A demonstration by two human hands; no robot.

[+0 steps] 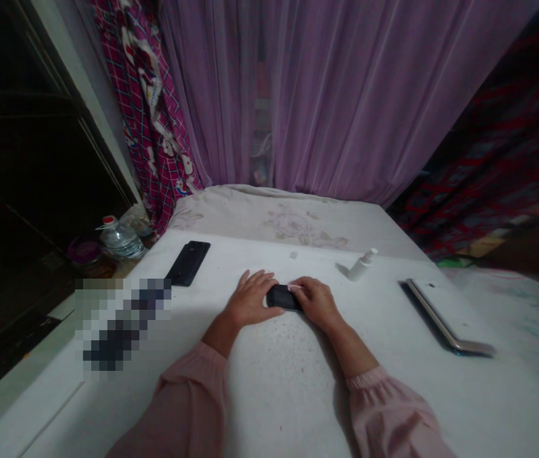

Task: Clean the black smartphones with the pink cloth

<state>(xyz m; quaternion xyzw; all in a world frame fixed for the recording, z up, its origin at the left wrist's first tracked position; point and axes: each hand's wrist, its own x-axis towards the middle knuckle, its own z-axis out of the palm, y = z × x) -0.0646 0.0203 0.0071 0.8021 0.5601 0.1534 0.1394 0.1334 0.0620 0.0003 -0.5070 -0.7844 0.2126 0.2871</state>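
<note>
A dark smartphone [282,297] lies sideways on the white table cover, between my two hands. My left hand [249,299] steadies its left end, thumb along the near edge and fingers at the far edge. In my right hand [315,300] is a small pale pink cloth [293,287], pinched and pressed against the phone's right part. The fingertips of that hand are partly hidden. Beyond the hands, a small white spray bottle [361,266] stands to the right, and a little whitish square piece [293,256] lies on the cover.
Black phones [191,262] lie at the left, near a blurred-out patch. A large silver-edged white device [448,318] rests at the right. Purple curtains [326,95] hang behind the table. A water bottle [119,236] with a red cap stands beyond the left edge.
</note>
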